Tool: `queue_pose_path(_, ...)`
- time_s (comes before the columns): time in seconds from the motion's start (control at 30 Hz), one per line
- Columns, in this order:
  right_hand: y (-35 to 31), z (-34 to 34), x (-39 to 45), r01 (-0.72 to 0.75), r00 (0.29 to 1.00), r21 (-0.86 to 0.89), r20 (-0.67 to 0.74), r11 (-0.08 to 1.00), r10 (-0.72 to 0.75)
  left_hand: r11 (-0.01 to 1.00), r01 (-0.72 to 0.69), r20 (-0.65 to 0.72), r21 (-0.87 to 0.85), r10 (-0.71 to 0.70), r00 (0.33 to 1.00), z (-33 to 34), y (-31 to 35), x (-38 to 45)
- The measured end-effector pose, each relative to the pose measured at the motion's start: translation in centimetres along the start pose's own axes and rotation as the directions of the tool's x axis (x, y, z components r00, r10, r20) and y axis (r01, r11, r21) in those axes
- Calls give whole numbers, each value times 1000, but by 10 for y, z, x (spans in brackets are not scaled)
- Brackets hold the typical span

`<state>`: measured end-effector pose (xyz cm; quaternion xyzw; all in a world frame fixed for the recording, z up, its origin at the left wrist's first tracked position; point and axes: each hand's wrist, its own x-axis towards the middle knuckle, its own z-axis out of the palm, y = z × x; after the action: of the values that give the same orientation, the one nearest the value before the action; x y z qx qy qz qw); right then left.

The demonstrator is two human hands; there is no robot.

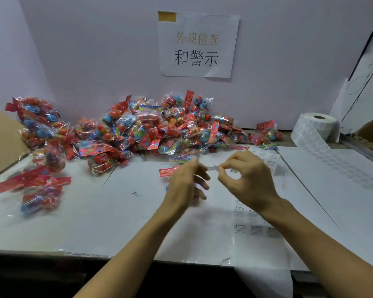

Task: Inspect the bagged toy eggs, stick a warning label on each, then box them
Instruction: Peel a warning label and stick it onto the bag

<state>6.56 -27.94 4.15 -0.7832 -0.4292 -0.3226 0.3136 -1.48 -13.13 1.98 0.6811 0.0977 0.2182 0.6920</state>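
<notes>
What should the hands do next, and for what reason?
Probably press the label onto the bag: both hands, left and right, pinch the small label between them just over the bag lying on the table.

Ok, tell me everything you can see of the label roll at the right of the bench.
The label roll stands at the far right of the white bench, by the wall, with its brown cardboard core facing up. It looks like white paper. A tail of backing unwinds from its left side and runs toward the camera along the bench, printed with rows of small labels too small to read; nearer the camera the rows look empty. Neither hand touches it.
</notes>
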Motion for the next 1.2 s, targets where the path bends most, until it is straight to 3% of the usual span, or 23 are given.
queue_pose_path(0.07, -7, 9, -1, 73, 997, -25, 22, 997, -72, 989, 107, 62, -100, -101, 993, -10, 4, 7)
queue_pose_path(0.23, -12, 31, 0, 94, 994, 41, 48, 995, -96, 989, 53, 49, -138, -46, 998, -33, -8, 12)
queue_pose_path(0.33, -11, 39, 5, -146, 974, 246, 203, 958, 96, 982, 54, 0, -181, -54, 999, -46, -14, 20)
queue_pose_path(0.43, -6, 44, 15, -480, 845, 332, 423, 812, 327, 988, 27, 8, -153, -26, 1000, -57, -16, 22)
queue_pose_path(0.5, -2, 44, 21, -629, 741, 407, 572, 662, 352, 991, 11, 35, -134, -7, 999, -60, -17, 22)
queue_pose_path(0.57, 1, 47, 23, -691, 694, 448, 630, 567, 348, 995, -9, 64, -96, 15, 998, -61, -16, 21)
queue_pose_path(0.7, -1, 53, 20, -705, 706, 500, 560, 502, 434, 996, -61, 16, 71, 60, 998, -59, -16, 25)
queue_pose_path(0.77, 0, 54, 16, -741, 671, 521, 544, 425, 503, 904, -169, -88, 393, 220, 971, -63, -19, 26)
queue_pose_path(0.83, 2, 55, 10, -769, 639, 501, 564, 397, 523, 734, -303, -26, 607, 400, 916, -70, -27, 19)
queue_pose_path(0.97, 2, 58, -2, -808, 589, 457, 623, 372, 514, 607, -520, 225, 601, 495, 839, -73, -40, 5)
queue_pose_path(1.07, 4, 62, -3, -829, 558, 415, 654, 374, 511, 622, -548, 296, 560, 468, 833, -73, -41, 6)
queue_pose_path(1.2, 4, 66, -2, -813, 576, 402, 665, 421, 475, 585, -544, 361, 602, 408, 838, -74, -45, 5)
